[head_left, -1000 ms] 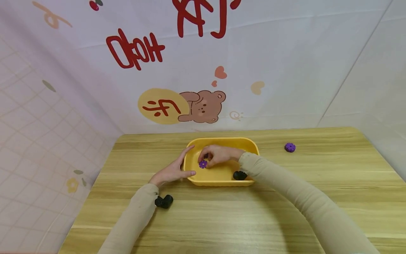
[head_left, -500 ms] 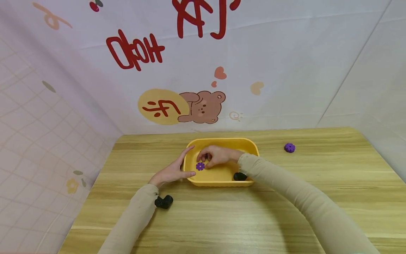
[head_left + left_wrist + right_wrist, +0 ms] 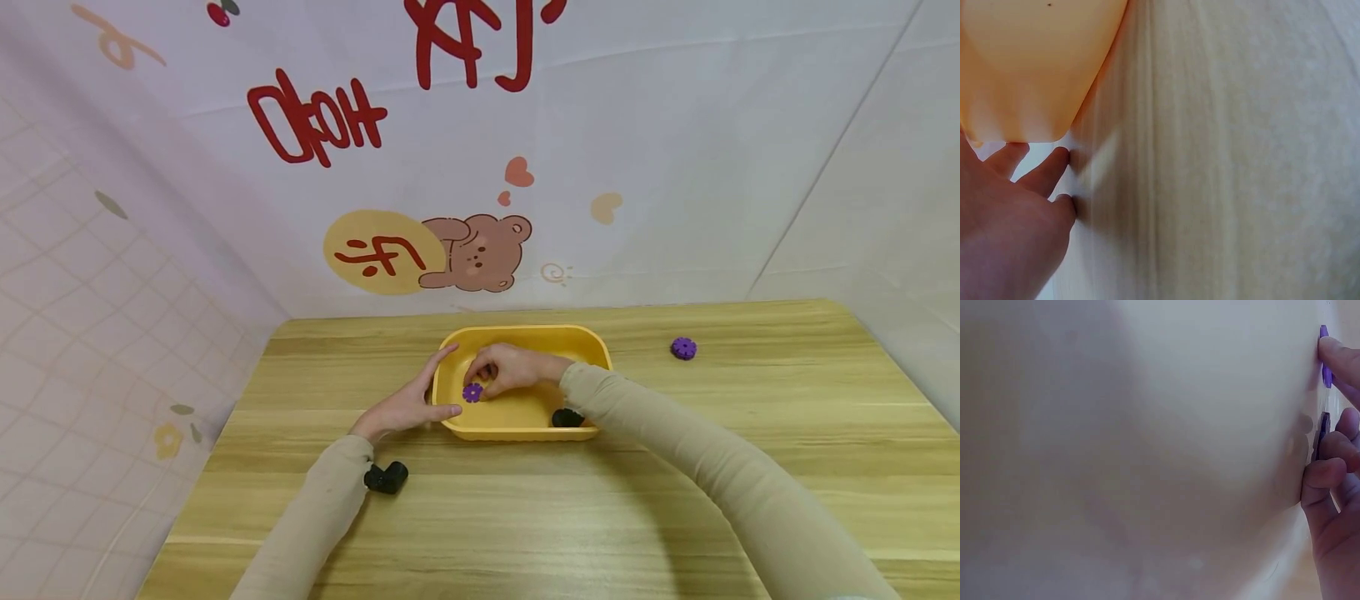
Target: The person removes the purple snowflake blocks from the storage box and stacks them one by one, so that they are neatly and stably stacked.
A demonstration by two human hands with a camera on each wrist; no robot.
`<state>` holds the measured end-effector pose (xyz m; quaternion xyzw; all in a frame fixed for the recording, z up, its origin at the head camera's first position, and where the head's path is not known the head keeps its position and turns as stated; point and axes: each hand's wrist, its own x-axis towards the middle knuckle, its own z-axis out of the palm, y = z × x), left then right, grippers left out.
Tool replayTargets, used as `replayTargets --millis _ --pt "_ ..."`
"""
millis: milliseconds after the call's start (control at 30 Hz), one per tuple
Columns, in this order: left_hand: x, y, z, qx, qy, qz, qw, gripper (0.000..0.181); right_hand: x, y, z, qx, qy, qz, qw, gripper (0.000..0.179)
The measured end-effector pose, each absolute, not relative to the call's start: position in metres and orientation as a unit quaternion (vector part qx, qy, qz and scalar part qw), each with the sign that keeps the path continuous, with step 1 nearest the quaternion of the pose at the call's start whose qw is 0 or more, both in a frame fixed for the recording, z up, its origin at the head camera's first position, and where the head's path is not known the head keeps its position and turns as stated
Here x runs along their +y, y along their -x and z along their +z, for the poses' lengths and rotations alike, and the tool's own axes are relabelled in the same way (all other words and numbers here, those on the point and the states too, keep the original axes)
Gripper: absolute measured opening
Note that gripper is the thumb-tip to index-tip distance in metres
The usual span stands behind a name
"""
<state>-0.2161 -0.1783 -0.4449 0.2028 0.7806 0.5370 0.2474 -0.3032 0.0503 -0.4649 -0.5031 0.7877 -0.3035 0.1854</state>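
In the head view my left hand [image 3: 405, 410] rests at the left end of a yellow plastic tub [image 3: 525, 433], fingers and thumb spread straight over its rim. The left wrist view shows its fingers [image 3: 1047, 175] against the tub's outer end. Inside the tub, my right hand [image 3: 506, 367] has its fingers bent, pinching a purple snowflake building disc [image 3: 472, 392] near the left end. In the right wrist view the thumb is on this disc [image 3: 1326, 356]. A second, darker disc [image 3: 1321, 436] shows at the curled fingers; whether they grip it cannot be told.
More purple snowflake discs [image 3: 683, 348], seemingly stacked, lie on the wooden table [image 3: 517, 525] right of the tub. Black devices sit at the left wrist [image 3: 386, 477] and the right wrist [image 3: 567, 417]. A printed white cloth [image 3: 637, 125] hangs behind the table.
The purple disc and my right fingers have shifted slightly left within the tub. The thumb has come closer to the disc. My left hand has stayed at the rim.
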Motion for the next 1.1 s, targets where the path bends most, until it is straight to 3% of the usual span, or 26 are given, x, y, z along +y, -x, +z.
replayTargets --millis 367,533,867,1100 --pt "-0.182 0.222 -0.462 0.8 -0.197 0.52 0.225 0.095 0.051 0.304 -0.462 0.797 0.476 -0.33 0.173 0.028" --pt "-0.183 0.222 -0.462 0.802 -0.19 0.517 0.231 0.095 0.053 0.307 -0.453 0.793 0.473 -0.351 0.154 0.029" --pt "-0.184 0.223 -0.463 0.801 -0.185 0.517 0.239 0.094 0.064 0.308 -0.431 0.799 0.446 -0.365 0.172 0.03" --pt "-0.184 0.223 -0.464 0.789 -0.192 0.531 0.242 0.095 0.084 0.305 -0.421 0.794 0.44 -0.395 0.144 0.029"
